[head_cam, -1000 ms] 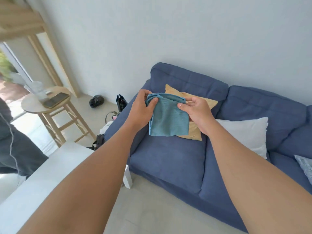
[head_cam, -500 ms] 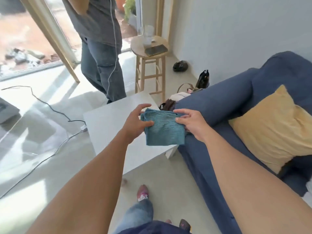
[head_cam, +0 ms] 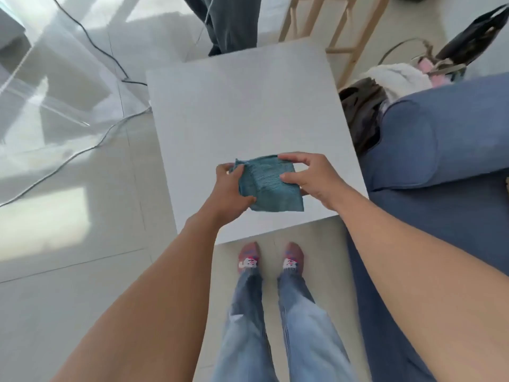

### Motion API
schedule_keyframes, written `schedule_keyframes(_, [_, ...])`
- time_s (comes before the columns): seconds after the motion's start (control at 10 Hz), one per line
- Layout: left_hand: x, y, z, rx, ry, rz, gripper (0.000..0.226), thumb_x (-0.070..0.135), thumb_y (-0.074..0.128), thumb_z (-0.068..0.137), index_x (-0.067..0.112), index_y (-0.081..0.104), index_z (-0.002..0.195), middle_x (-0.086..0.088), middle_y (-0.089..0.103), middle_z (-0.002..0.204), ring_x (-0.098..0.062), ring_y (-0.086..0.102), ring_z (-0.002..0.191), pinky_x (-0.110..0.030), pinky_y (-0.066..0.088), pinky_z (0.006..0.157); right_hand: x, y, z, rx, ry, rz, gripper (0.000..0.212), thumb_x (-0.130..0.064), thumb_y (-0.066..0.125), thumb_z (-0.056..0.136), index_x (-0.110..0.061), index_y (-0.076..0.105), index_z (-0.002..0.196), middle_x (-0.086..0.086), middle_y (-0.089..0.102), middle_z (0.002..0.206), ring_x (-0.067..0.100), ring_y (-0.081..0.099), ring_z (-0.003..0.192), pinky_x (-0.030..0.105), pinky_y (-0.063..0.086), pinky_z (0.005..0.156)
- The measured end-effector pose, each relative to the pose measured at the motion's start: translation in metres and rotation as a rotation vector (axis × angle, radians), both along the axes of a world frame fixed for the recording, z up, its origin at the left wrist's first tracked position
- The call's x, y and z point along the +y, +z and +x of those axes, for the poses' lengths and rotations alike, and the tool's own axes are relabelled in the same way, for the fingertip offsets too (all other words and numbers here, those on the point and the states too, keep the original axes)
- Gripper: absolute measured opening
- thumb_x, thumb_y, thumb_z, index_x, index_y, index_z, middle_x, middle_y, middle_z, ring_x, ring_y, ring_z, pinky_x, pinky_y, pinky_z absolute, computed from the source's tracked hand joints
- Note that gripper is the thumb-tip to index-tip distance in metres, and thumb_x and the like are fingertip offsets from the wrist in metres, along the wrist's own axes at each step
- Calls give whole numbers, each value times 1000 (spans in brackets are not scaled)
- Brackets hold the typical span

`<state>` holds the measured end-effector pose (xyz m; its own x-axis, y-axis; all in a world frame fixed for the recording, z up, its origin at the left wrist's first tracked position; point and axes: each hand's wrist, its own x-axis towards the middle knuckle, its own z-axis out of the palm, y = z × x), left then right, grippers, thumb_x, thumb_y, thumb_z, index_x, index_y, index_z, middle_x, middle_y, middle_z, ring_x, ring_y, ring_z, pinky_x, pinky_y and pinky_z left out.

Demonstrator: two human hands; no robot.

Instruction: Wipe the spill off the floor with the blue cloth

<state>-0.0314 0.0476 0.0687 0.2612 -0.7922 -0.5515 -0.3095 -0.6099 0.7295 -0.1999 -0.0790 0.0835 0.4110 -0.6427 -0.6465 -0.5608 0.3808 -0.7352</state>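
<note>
The folded blue cloth (head_cam: 268,186) hangs in the air above the near part of a white table (head_cam: 242,111). My left hand (head_cam: 230,190) pinches its left edge and my right hand (head_cam: 309,176) grips its right edge, thumb on top. The cloth's lower corner droops free. I stand on the pale tiled floor (head_cam: 68,271), looking straight down at my feet (head_cam: 271,257). No spill shows on the floor in this view.
A blue sofa (head_cam: 440,161) lies along the right. Bags and clothes (head_cam: 385,86) are heaped by its arm, beside a wooden stool (head_cam: 338,28). Another person's legs (head_cam: 234,20) stand beyond the table. Cables (head_cam: 110,59) run over the floor at left.
My view has swung from the sofa and wall down to the table and my feet. Both hands kept hold of the cloth, which is now above the white table.
</note>
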Motion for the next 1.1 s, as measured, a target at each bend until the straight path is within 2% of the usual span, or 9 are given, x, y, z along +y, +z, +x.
schedule_keyframes(0.1, [-8,-73,-5,-23,-34,39,67,1,68,86,10,37,145,-1,18,136,-23,49,116,-1,48,67,-12,-75,3,28,51,-8,47,-2,75,84,-26,71,124,-1,66,128,14,75,85,34,64,68])
schedule_keyframes(0.2, [-10,-118,-6,-43,-17,26,68,0,67,85,7,37,146,1,16,130,-20,44,115,2,45,65,-17,-130,3,44,91,-50,51,-5,76,82,-27,70,128,-2,65,123,6,71,85,28,62,70])
schedule_keyframes(0.3, [-11,-143,-2,-94,13,-22,71,0,67,84,4,37,149,-3,20,135,-12,36,121,11,33,77,-17,-163,1,23,76,-88,54,-8,77,79,-29,70,128,-10,60,140,21,66,118,39,60,90])
schedule_keyframes(0.4, [-16,-151,-1,-112,69,-94,74,1,67,83,7,37,151,-5,23,142,-7,34,125,10,31,85,-19,-176,-1,-41,-23,-51,53,-1,76,82,-23,69,130,-10,60,141,23,66,121,37,62,81])
schedule_keyframes(0.5, [-23,-146,-2,-76,129,-141,73,0,68,83,9,41,150,-3,25,139,-6,36,124,8,32,86,-22,-179,-2,-50,-57,-88,53,-2,76,81,-24,69,130,-8,61,142,23,66,122,45,61,92])
schedule_keyframes(0.6, [-25,-146,-1,-76,69,-110,75,2,66,84,8,35,153,-5,23,142,-8,37,122,6,33,89,-24,-174,-1,2,-1,-166,55,-3,75,83,-25,67,133,-9,58,144,20,71,106,42,62,87])
schedule_keyframes(0.8, [-20,-151,1,-174,-180,25,95,4,67,82,15,14,160,-4,9,154,-17,41,127,-22,44,94,-21,-174,-3,121,301,-357,65,-3,71,87,-14,52,148,-4,45,126,19,58,100,20,48,91])
schedule_keyframes(0.9, [-15,-153,1,-347,-267,82,101,15,71,77,24,14,160,-2,9,156,-31,37,134,-42,51,95,-18,-173,-7,176,371,-371,68,-5,69,89,-13,45,152,2,37,134,12,49,102,19,42,97])
schedule_keyframes(1.1, [-23,-149,3,-557,-298,58,86,37,63,71,23,34,150,-8,22,151,-35,38,124,-44,37,99,-18,-168,-10,311,433,-493,61,-21,70,88,-27,51,146,-4,39,134,17,54,112,37,51,90])
